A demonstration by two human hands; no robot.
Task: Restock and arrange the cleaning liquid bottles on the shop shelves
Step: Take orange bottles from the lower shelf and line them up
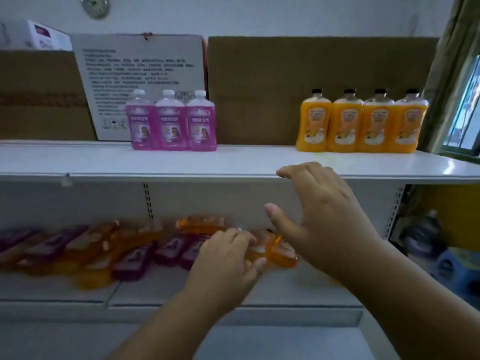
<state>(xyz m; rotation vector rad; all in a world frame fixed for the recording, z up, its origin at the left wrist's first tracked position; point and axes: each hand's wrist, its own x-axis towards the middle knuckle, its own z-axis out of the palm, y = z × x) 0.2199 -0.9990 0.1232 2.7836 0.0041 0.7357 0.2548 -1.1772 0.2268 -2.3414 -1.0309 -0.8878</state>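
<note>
Upper shelf (233, 162): we see three pink bottles (173, 120) standing upright, side by side and touching, near the middle of its back edge; four orange bottles (362, 122) stand upright in a touching row toward its right end.
Lower shelf (155, 289): we see a blurred jumble of orange and purple bottles (85, 250) lying on their sides from its left end to its middle.
Left hand (228, 258): we see its fingers curled over an orange bottle lying flat (281, 252) near the middle of the lower shelf, gripping it.
Right hand (319, 209): we see it held in front of the upper shelf's front edge, fingers spread and relaxed, thumb out, holding nothing; it hangs above the bottle in the left hand, and we cannot tell whether it touches it.
Behind the upper shelf: brown cardboard sheets (311, 84) and a white printed carton panel (135, 81) lean against the wall.
Right of the shelves: a curtain (452, 61) and a window frame (465, 120).
</note>
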